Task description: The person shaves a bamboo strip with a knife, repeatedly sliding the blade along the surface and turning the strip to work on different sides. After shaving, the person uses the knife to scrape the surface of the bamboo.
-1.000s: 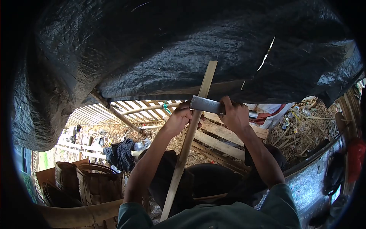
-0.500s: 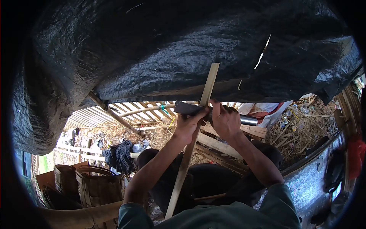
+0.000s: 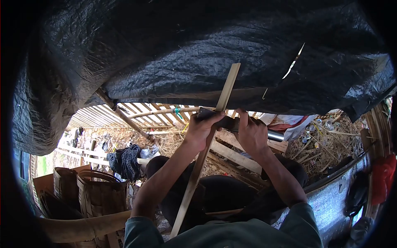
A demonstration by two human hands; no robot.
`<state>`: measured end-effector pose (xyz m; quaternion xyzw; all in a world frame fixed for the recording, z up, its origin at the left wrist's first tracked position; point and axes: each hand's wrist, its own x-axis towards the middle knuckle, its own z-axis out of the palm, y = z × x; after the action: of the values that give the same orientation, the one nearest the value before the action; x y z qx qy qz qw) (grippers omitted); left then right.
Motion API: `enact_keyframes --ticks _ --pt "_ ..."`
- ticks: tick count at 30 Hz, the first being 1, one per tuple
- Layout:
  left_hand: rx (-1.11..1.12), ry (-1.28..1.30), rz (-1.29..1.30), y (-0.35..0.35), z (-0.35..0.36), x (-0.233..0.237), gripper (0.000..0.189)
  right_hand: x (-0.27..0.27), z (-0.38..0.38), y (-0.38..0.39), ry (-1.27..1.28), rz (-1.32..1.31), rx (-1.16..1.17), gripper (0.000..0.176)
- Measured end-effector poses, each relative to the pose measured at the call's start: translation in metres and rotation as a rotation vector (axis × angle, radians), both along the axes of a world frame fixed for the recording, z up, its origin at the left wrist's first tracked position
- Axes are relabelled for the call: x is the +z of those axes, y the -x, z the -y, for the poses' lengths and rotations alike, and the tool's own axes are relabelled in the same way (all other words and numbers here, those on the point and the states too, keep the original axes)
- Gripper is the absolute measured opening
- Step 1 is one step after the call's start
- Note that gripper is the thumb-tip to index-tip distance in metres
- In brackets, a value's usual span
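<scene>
A long, pale bamboo strip (image 3: 192, 186) slants from my lap up in front of the black sheet. My left hand (image 3: 202, 131) is closed around it near the middle, thumb lying across the strip. Crossing the strip there is a large knife with a dark, broad blade (image 3: 205, 113) and a shiny metal tube handle (image 3: 275, 135). My right hand (image 3: 252, 133) is closed on the knife by its handle, index finger pointing up along the blade side. The blade's edge against the strip is partly hidden by my fingers.
A black plastic sheet (image 3: 173, 70) hangs low ahead. Woven baskets (image 3: 101, 194) and a thick bamboo pole (image 3: 87, 226) stand at left. Wooden planks (image 3: 235, 157) and straw litter lie beyond my knees. A red bag (image 3: 383, 177) hangs far right.
My left hand has shifted slightly up along the strip, and my right hand with the knife has moved slightly right and down. The view has tilted a little.
</scene>
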<state>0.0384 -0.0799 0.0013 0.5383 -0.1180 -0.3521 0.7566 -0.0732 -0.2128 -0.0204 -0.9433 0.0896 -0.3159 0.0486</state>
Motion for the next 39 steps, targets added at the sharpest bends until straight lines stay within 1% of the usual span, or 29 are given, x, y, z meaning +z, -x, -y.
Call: enact_keyframes --ticks 5,8,14,17,20,23,24,26,27,29,32,33,36,37,39 --pt "-0.01 0.001 -0.04 -0.007 -0.005 0.002 0.02 -0.003 0.004 0.003 0.009 0.052 0.017 0.038" --pt "-0.014 -0.008 -0.015 -0.011 -0.007 0.0 0.018 -0.005 0.007 0.006 -0.001 -0.008 -0.018 0.041" --pt "0.008 -0.028 0.034 -0.017 -0.013 -0.003 0.013 -0.006 0.01 0.012 -0.001 -0.02 -0.022 0.046" --pt "0.012 -0.039 0.039 -0.017 -0.014 -0.003 0.012 -0.008 0.011 0.013 0.024 0.015 -0.014 0.046" --pt "0.013 -0.035 0.044 -0.016 -0.017 0.001 0.011 -0.01 0.012 0.014 0.002 -0.041 -0.023 0.046" --pt "0.009 -0.028 0.051 -0.018 -0.016 -0.002 0.011 -0.008 0.012 0.014 -0.004 -0.03 -0.04 0.054" --pt "0.009 -0.027 0.051 -0.018 -0.017 -0.003 0.011 -0.007 0.012 0.014 -0.048 -0.064 -0.037 0.053" --pt "0.012 -0.005 0.055 -0.019 -0.018 -0.003 0.019 -0.005 0.015 0.014 -0.136 -0.131 -0.031 0.051" --pt "0.013 0.004 0.057 -0.019 -0.019 -0.003 0.023 -0.006 0.017 0.014 -0.207 -0.116 0.017 0.05" --pt "0.007 0.008 0.054 -0.019 -0.02 0.0 0.025 -0.009 0.023 0.014 -0.347 -0.083 0.115 0.051" --pt "0.048 0.033 -0.009 -0.02 -0.022 0.001 0.027 -0.01 0.027 0.015 -0.621 -0.101 0.166 0.051" --pt "0.069 0.044 -0.042 -0.02 -0.022 0.001 0.027 -0.005 0.026 0.017 -0.788 -0.129 0.185 0.04" --pt "0.104 0.037 -0.073 -0.018 -0.02 0.002 0.031 -0.009 0.025 0.013 -1.42 -0.061 0.334 0.039" --pt "0.112 0.026 -0.061 -0.016 -0.019 0.001 0.031 -0.01 0.024 0.011 -1.473 -0.012 0.358 0.037" --pt "0.13 0.005 -0.035 -0.013 -0.018 0.0 0.032 -0.012 0.023 0.008 -1.572 0.011 0.332 0.039"
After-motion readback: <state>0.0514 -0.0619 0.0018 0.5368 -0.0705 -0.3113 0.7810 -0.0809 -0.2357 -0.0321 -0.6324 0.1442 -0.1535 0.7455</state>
